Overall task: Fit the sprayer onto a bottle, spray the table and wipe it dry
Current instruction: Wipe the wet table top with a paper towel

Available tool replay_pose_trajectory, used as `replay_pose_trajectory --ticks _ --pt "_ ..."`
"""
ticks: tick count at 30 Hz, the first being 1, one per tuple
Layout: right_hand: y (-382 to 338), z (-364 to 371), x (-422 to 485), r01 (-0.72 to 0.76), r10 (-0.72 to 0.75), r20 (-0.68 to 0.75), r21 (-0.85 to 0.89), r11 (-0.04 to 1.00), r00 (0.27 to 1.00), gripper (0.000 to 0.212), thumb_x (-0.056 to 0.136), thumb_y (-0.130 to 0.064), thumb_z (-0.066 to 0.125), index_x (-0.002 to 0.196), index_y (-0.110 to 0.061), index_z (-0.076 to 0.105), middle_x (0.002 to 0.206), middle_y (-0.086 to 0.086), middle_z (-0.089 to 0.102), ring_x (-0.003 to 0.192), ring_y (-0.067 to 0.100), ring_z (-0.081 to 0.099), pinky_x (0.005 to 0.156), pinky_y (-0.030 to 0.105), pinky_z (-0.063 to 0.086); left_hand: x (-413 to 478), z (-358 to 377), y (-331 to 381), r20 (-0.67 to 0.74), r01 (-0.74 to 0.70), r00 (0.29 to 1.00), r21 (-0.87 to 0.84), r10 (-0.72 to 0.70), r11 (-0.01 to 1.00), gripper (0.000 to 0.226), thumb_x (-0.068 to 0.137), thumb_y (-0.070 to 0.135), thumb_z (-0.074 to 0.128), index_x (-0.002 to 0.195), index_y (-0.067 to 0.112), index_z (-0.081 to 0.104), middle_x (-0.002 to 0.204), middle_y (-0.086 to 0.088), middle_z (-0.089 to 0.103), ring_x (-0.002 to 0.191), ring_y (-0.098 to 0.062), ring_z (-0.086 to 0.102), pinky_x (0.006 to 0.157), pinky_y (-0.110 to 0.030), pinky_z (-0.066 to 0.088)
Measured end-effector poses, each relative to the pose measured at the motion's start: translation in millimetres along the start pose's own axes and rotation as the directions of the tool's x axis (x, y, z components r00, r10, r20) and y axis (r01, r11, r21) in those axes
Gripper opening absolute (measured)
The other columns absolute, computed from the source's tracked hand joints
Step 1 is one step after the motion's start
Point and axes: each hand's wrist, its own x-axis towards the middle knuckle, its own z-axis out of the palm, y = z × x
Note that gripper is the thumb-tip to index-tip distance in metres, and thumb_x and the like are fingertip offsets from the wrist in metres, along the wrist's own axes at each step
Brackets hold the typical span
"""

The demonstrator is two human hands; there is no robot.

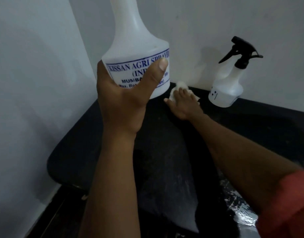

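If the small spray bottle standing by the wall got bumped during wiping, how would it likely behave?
The small spray bottle would probably tip easily: it is tall and narrow with a black trigger head on top. It looks like thin translucent plastic, so likely light and prone to sliding on the black table. Its fill level can't be judged.

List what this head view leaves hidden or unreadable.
- Held bottle: its top runs off the upper edge, so any sprayer on it is unseen.
- Its label: the left hand covers the middle words.
- White cloth: mostly under the right hand.
- Second spray bottle: its markings are too small to read.
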Motion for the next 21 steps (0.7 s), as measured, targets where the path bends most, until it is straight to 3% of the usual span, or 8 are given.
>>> replay_pose_trajectory --ticks 4,6,8,9,11,14,17,21 --pt "-85.4 -7.8 -53.8 0.369 -0.399 0.105 0.223 0.902 0.911 0.057 0.095 -0.048 0.043 0.139 -0.012 0.043 0.15 0.014 0.039 0.137 0.028 0.035 0.111 0.042 0.029 3.6 0.9 2.6 -0.019 -0.012 1.0 -0.006 0.012 1.0 0.069 0.074 0.028 0.081 0.132 -0.001 0.057 0.115 -0.004 0.073 0.104 -0.01 0.074 0.086 -0.028 0.06" --pt "-130.2 -14.2 -102.9 0.528 -0.585 0.151 0.298 0.795 0.797 0.039 0.095 -0.032 0.051 0.121 -0.004 0.055 0.133 0.024 0.053 0.121 0.036 0.049 0.096 0.038 0.033 1.3 -0.5 3.8 -0.02 -0.017 1.0 0.026 0.017 1.0 0.069 0.075 0.03 0.081 0.132 0.0 0.057 0.116 -0.003 0.073 0.105 -0.01 0.074 0.087 -0.027 0.06" --pt "-154.3 -10.4 -147.7 0.723 -0.746 0.093 0.194 0.663 0.66 0.025 0.089 -0.01 0.061 0.103 0.01 0.06 0.114 0.034 0.061 0.108 0.042 0.057 0.091 0.038 0.023 -1.3 -3.6 5.2 -0.024 -0.017 1.0 0.048 0.019 0.999 0.068 0.073 0.032 0.081 0.13 0.003 0.058 0.115 0.0 0.073 0.106 -0.009 0.073 0.087 -0.026 0.059" --pt "-153.6 -4.0 -164.4 0.779 -0.797 0.036 0.189 0.598 0.603 0.025 0.084 -0.008 0.066 0.1 0.012 0.062 0.111 0.033 0.063 0.108 0.042 0.059 0.095 0.036 0.022 -1.9 -4.8 5.6 -0.022 -0.015 1.0 0.049 0.016 0.999 0.066 0.073 0.033 0.081 0.129 0.005 0.057 0.115 0.0 0.073 0.106 -0.009 0.073 0.087 -0.026 0.059" --pt "-130.9 5.5 -185.6 0.781 -0.821 0.066 0.272 0.562 0.568 0.044 0.09 -0.023 0.061 0.122 0.007 0.057 0.134 0.026 0.054 0.133 0.036 0.043 0.114 0.04 0.018 -2.9 -5.2 6.2 -0.013 -0.003 1.0 0.04 0.004 0.999 0.066 0.074 0.032 0.08 0.13 0.006 0.056 0.118 -0.001 0.071 0.109 -0.011 0.072 0.088 -0.028 0.059" --pt "-51.9 0.1 -184.2 0.612 -0.641 0.093 0.223 0.759 0.762 0.06 0.098 -0.043 0.044 0.149 -0.014 0.031 0.158 0.008 0.025 0.148 0.019 0.014 0.12 0.037 0.01 -3.1 -3.7 8.2 -0.03 -0.003 1.0 -0.002 0.003 1.0 0.07 0.074 0.031 0.081 0.132 0.004 0.055 0.122 -0.006 0.071 0.111 -0.013 0.072 0.092 -0.03 0.059" --pt "55.7 -32.8 -166.6 0.251 -0.261 0.112 0.098 0.963 0.959 0.063 0.098 -0.051 0.029 0.153 -0.024 0.015 0.162 0.0 0.009 0.148 0.011 0.003 0.119 0.028 0.0 -4.9 -0.6 11.3 -0.01 -0.001 1.0 -0.038 0.001 0.999 0.069 0.073 0.031 0.081 0.132 0.005 0.055 0.123 -0.005 0.07 0.111 -0.01 0.071 0.091 -0.026 0.058" --pt "157.3 -55.0 -164.9 -0.119 0.121 0.139 -0.02 0.993 0.983 0.081 0.083 -0.07 0.012 0.152 -0.028 0.007 0.163 0.0 -0.001 0.141 0.002 -0.011 0.111 0.022 -0.009 -1.2 -2.7 12.4 0.007 0.012 1.0 -0.048 -0.011 0.999 0.065 0.073 0.033 0.08 0.128 0.008 0.057 0.118 0.0 0.071 0.108 -0.007 0.072 0.087 -0.022 0.058"
